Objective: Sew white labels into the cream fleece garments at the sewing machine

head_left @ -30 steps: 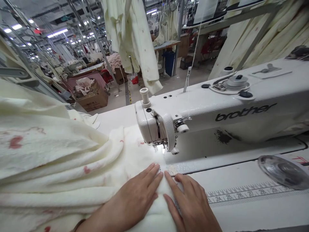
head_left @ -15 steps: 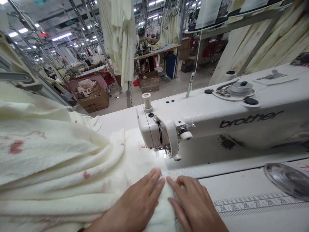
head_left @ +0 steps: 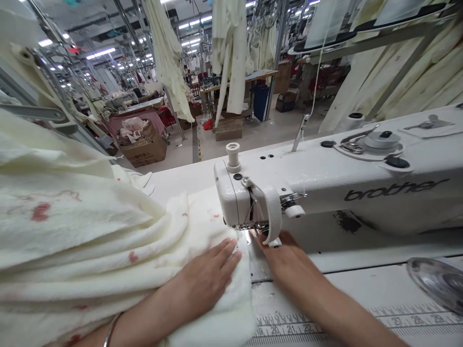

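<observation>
A white Brother sewing machine (head_left: 325,183) stands across the table. A thick cream fabric (head_left: 90,250) with faint red marks is heaped on the left, its edge reaching the needle area (head_left: 249,233). My left hand (head_left: 208,274) lies flat on the fabric edge, fingers stretched toward the needle. My right hand (head_left: 285,255) reaches under the machine head by the presser foot; its fingertips are hidden behind the white guard.
A ruler strip (head_left: 325,325) runs along the table front. A round metal disc (head_left: 437,284) sits at the right edge. Beyond the table are a cardboard box (head_left: 144,149), hanging cream garments (head_left: 231,53) and other workstations.
My right hand left the fabric edge and moved forward to the presser foot. My left hand slid slightly left on the fabric. The camera view shifted left.
</observation>
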`<state>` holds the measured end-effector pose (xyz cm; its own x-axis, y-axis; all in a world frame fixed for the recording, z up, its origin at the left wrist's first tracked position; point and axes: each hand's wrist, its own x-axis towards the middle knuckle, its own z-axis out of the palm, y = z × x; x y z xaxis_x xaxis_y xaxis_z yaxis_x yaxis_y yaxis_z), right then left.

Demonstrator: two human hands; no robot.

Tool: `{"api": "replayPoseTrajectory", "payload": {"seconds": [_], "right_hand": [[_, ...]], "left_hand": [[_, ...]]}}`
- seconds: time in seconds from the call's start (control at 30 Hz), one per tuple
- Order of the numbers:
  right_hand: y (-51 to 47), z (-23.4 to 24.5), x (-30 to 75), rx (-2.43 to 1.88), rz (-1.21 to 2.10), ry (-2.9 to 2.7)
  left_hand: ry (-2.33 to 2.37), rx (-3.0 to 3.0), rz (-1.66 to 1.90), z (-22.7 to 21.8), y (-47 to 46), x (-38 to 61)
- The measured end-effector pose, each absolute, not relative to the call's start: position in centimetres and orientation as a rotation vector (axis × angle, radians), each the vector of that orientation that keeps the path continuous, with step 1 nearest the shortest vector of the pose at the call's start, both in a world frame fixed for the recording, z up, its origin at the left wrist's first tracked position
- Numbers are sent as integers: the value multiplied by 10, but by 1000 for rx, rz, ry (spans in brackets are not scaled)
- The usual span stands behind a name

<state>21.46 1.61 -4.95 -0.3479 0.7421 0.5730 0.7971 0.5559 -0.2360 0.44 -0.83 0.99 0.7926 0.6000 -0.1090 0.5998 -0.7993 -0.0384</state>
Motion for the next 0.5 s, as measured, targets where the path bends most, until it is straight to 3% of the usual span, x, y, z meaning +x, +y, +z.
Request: {"api": "replayPoseTrajectory", "payload": {"seconds": [0.17, 0.5], "right_hand": [[-30, -46, 202, -1241, -234, -2247], [-19, -50, 195, -1315, -264, -2245]], "left_hand": [[-958, -2959, 208, 12, -7, 4], [-1031, -2956, 66, 4, 0, -2]]}}
